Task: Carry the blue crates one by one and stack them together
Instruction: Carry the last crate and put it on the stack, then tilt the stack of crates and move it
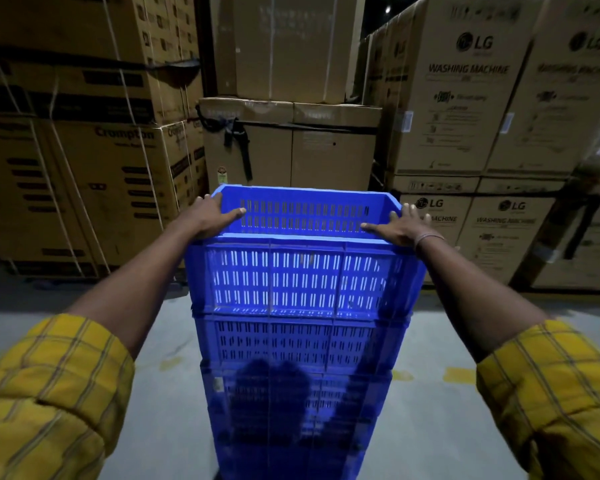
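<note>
Blue slotted crates, yellow-checked sleeves

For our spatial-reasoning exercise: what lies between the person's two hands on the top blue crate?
In the head view, only the top blue crate's open, empty inside and slotted far wall lie between the left hand and right hand.

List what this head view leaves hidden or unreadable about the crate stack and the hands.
- Base of the crate stack: cut off by the bottom edge, so the crate count is uncertain.
- Top crate floor: hidden by its near wall.
- Left hand and right hand fingers: over the side rims, grip unseen.
- Small print on the cardboard boxes: blurred.
</note>
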Demonstrator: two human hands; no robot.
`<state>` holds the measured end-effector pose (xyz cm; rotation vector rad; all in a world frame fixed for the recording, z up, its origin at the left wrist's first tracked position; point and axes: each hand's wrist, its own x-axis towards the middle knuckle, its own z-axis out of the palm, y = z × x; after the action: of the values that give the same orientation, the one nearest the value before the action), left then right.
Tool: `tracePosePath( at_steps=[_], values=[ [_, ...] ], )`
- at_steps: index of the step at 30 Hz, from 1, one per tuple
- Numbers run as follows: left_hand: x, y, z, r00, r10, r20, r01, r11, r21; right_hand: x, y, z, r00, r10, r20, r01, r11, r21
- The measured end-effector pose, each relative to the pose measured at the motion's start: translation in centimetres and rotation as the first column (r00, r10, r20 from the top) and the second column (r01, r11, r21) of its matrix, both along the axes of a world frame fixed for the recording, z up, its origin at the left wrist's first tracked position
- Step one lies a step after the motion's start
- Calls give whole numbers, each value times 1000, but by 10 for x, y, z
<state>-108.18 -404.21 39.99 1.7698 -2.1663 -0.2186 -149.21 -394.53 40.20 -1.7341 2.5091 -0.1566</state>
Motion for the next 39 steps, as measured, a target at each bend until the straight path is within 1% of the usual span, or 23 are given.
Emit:
tracePosePath(
  at_steps=[3, 7, 9, 11, 13, 15, 20, 24, 26, 28, 30, 32, 34, 37, 39],
  values=[
    [-5, 7, 2, 999, 10, -38, -12, 999, -40, 0, -1, 0, 999, 5, 32, -5, 1000, 11],
    [-15, 24, 5, 994, 45, -100, -61, 984, -170, 2, 2, 2, 1000, 5, 28, -5, 1000, 6],
    [-15, 27, 6, 996, 52, -76, -68, 973, -220, 3, 5, 4, 1000, 7, 26, -7, 1000, 10],
    [-15, 31, 6, 999, 53, -4, -53, 968, -245, 3, 8, 5, 1000, 6, 30, -6, 1000, -8],
    [-15, 32, 3, 999, 46, -25, -51, 973, -223, 2, 8, 4, 1000, 14, 21, -12, 998, -56],
    [-14, 37, 0, 998, 40, -50, -50, 979, -198, 2, 10, 4, 1000, 17, 16, -14, 990, -144],
    [-5, 48, -12, 998, 39, 43, -26, 967, -255, 3, 19, 0, 998, 50, 36, -34, 935, -353],
    [9, 50, -20, 992, 43, 116, -12, 967, -253, 5, 29, -4, 997, 79, -21, -81, 920, -384],
    [12, 53, -23, 996, 44, 80, -22, 966, -257, 5, 34, -8, 997, 80, -25, -83, 904, -420],
    [12, 57, -27, 998, 66, -22, -69, 961, -269, 4, 40, -15, 998, 67, -9, -63, 865, -497],
    [12, 60, -36, 987, 93, -127, -127, 947, -294, 5, 47, -28, 1000, 16, -7, -18, 819, -573],
    [10, 62, -43, 984, 107, -140, -150, 929, -339, 11, 52, -42, 996, -55, -77, -5, 780, -626],
    [4, 64, -45, 985, 132, -111, -164, 913, -374, 31, 58, -52, 984, -58, -167, -71, 738, -671],
    [2, 66, -44, 990, 83, -112, -122, 905, -408, 81, 57, -59, 961, 78, -265, -242, 698, -674],
    [12, 63, -46, 990, 33, -140, -89, 904, -419, 120, 49, -57, 945, 164, -283, -315, 693, -649]
  ],
)
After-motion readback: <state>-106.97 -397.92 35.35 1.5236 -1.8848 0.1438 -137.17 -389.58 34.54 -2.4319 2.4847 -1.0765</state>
